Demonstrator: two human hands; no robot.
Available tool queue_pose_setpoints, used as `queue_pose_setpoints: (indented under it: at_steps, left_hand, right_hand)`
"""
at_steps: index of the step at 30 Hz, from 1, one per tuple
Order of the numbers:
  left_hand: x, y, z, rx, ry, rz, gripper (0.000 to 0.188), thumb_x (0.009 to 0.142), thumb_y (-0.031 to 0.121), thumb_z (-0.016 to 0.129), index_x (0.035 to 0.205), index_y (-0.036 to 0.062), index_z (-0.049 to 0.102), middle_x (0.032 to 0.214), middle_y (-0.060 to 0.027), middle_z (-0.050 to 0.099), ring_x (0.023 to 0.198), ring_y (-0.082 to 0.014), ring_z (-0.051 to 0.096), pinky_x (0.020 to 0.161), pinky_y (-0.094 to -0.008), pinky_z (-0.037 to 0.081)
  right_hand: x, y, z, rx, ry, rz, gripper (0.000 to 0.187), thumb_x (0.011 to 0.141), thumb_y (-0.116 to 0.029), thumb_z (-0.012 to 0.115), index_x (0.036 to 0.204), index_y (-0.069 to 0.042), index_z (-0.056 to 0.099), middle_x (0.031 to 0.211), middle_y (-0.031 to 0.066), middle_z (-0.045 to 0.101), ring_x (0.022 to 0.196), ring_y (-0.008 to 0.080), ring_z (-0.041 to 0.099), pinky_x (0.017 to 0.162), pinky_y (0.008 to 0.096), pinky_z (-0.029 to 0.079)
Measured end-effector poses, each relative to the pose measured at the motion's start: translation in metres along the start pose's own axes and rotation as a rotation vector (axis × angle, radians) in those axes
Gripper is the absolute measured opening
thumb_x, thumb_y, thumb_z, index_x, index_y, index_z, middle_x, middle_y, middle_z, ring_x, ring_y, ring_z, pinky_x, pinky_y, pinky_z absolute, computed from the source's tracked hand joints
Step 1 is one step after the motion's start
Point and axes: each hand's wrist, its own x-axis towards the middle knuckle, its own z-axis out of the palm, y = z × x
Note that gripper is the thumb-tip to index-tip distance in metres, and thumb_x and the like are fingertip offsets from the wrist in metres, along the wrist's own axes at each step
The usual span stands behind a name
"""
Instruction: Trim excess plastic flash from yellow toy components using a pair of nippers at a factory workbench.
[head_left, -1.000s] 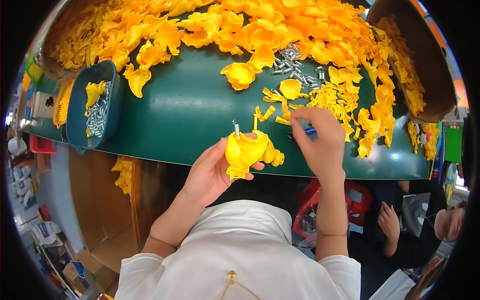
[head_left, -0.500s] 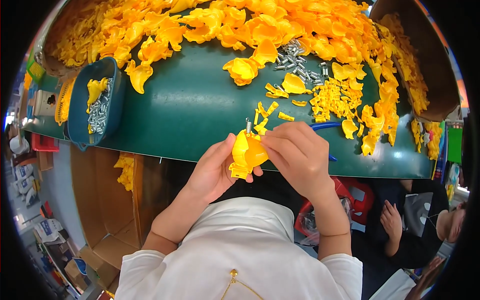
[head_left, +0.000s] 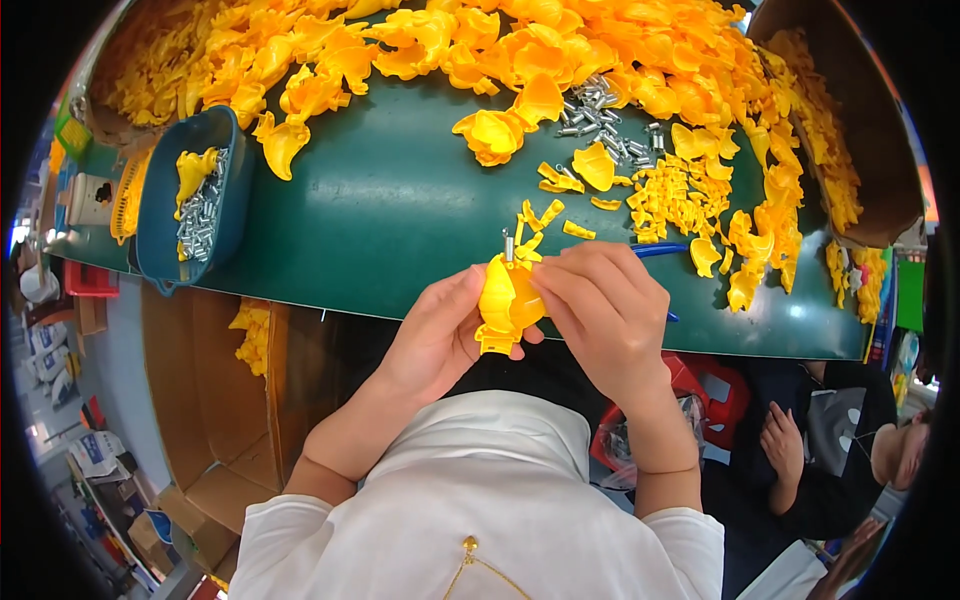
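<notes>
Both hands closed on one yellow shell, pin end pointing far.

My left hand (head_left: 440, 335) cups the yellow plastic piece (head_left: 508, 300) from the left; my right hand (head_left: 605, 305) pinches its right edge — fingers (head_left: 560, 290) narrow, touching it. Its long axis runs near-to-far, a small metal pin (head_left: 508, 245) at the far tip, just above the green desk (head_left: 380, 200) edge — loose yellow parts (head_left: 680, 190) lie farther right.

Left hand (head_left: 440, 335), right hand (head_left: 600, 300) grip yellow plastic part (head_left: 505, 300) above green table (head_left: 380, 210).

Bright even overhead light, soft shadows, sharp centre, fisheye bending at the rim (black corners), slight edge blur
</notes>
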Motion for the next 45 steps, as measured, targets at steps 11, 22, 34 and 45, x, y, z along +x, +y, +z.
queue_pose_setpoints:
  at_steps: [11,22,34,45]
  left_hand:
    - [0.002,0.000,-0.018,-0.339,0.006,-0.149,0.048,0.100,0.041,0.034,0.120,-0.0008,0.049,0.104,-0.0145,0.063,0.079,-0.0236,0.067,0.061,-0.0281,0.057]
    - [-0.017,0.020,-0.026,-0.007,-0.003,0.162,0.055,0.085,0.018,0.061,0.131,-0.0004,0.040,0.137,-0.0231,0.042,0.115,-0.0367,0.054,0.098,-0.0432,0.045]
    - [-0.014,0.006,-0.001,0.270,-0.070,0.308,0.080,0.069,-0.009,0.074,0.138,-0.0012,0.035,0.143,-0.0139,0.037,0.128,-0.0238,0.040,0.102,-0.0368,0.042]
    - [-0.014,0.004,-0.005,0.309,-0.099,0.301,0.079,0.069,-0.008,0.075,0.138,-0.0012,0.036,0.140,-0.0132,0.040,0.126,-0.0228,0.042,0.102,-0.0367,0.042]
  right_hand:
    - [-0.019,0.012,0.003,0.466,-0.168,0.318,0.030,0.094,-0.021,0.045,0.102,-0.005,0.069,0.120,0.0107,0.060,0.118,0.0312,0.046,0.100,0.0399,0.033]
    - [-0.041,-0.006,0.015,-0.062,-0.207,0.294,0.055,0.067,-0.015,0.078,0.117,-0.002,0.059,0.118,0.0118,0.057,0.101,0.0316,0.053,0.088,0.0384,0.044]
    - [-0.028,-0.036,0.008,0.717,-0.030,0.499,0.054,0.074,-0.002,0.069,0.126,0.004,0.053,0.129,0.0209,0.050,0.120,0.0273,0.050,0.099,0.0341,0.040]
    - [-0.030,-0.034,0.012,0.798,0.056,0.486,0.054,0.073,-0.004,0.073,0.124,0.003,0.055,0.126,0.0197,0.052,0.116,0.0280,0.052,0.096,0.0347,0.043]
